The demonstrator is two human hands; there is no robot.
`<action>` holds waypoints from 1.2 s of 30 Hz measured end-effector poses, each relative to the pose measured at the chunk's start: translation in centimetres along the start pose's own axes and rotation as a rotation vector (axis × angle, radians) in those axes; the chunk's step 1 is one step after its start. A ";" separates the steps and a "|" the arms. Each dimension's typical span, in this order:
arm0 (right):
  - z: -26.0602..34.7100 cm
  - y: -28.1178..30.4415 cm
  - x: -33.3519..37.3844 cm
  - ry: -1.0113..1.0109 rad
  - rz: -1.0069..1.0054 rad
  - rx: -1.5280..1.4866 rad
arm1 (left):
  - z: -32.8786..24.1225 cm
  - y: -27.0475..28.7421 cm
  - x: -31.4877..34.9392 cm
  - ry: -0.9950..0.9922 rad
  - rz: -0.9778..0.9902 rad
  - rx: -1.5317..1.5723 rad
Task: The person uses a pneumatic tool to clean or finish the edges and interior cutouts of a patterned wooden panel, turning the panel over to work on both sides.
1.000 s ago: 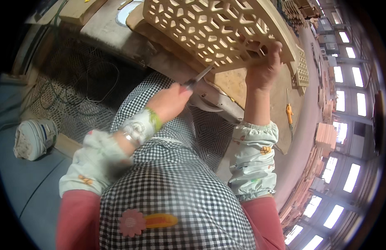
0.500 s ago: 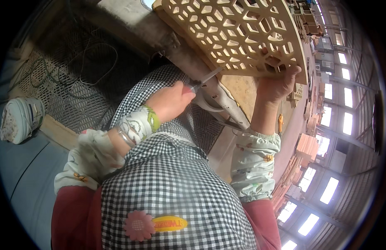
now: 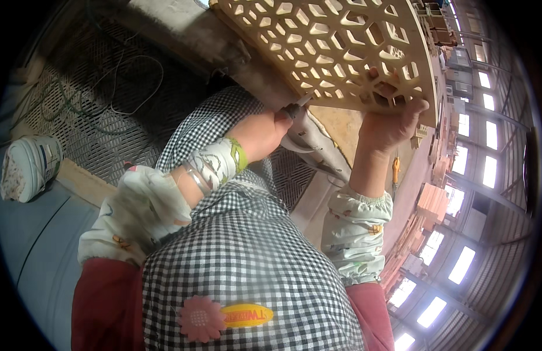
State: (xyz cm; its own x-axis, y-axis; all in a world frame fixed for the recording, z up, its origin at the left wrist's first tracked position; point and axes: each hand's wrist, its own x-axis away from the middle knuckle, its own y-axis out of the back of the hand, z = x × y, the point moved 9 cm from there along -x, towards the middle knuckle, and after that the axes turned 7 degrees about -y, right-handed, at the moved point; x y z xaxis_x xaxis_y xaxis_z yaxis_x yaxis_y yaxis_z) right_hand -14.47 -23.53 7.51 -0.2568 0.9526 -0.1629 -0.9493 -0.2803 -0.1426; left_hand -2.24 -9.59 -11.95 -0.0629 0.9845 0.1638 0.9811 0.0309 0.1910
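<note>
A pale wooden panel (image 3: 348,97), cut through with a geometric lattice, stands tilted over a worn work surface. My right hand (image 3: 394,124) grips its lower right corner, thumb at the edge and some fingertips visible through the openings. In my left hand (image 3: 260,136), closed around its dark handle, is a slim file-like tool (image 3: 305,99). The tool's light, narrow tip meets the panel's lower left edge, at the smaller holes; whether it enters one I cannot tell. Most of the handle is hidden by my fingers.
A white bucket (image 3: 32,167) stands at the left beside a wooden strip (image 3: 86,180). Cables (image 3: 161,88) lie over perforated floor matting (image 3: 101,155). An orange-handled tool (image 3: 395,171) is beyond my right forearm, with stacked boards (image 3: 433,202) farther right.
My left hand has moved up and right, closer to the panel, and less of the tool shows. The panel and my right hand have shifted slightly right.
</note>
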 end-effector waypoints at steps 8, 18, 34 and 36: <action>0.5 0.6 0.4 0.040 -0.056 0.029 | -1.0 -0.2 2.5 0.257 0.226 0.266; 0.3 1.0 0.4 0.039 -0.079 0.017 | 0.1 1.9 6.4 0.154 0.130 -0.005; 0.5 -0.3 1.0 0.010 -0.025 -0.028 | -0.9 -1.5 4.0 0.416 0.372 0.735; 0.1 1.0 0.6 0.035 -0.040 -0.017 | -1.1 -1.8 3.8 0.419 0.376 0.749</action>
State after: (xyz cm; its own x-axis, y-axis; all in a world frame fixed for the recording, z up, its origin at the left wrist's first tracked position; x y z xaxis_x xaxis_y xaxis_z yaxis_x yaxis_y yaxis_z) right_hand -15.57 -23.18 7.34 -0.2120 0.9586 -0.1904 -0.9553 -0.2443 -0.1663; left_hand -4.48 -6.08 -10.56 0.3643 0.8145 0.4516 0.8036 -0.0297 -0.5945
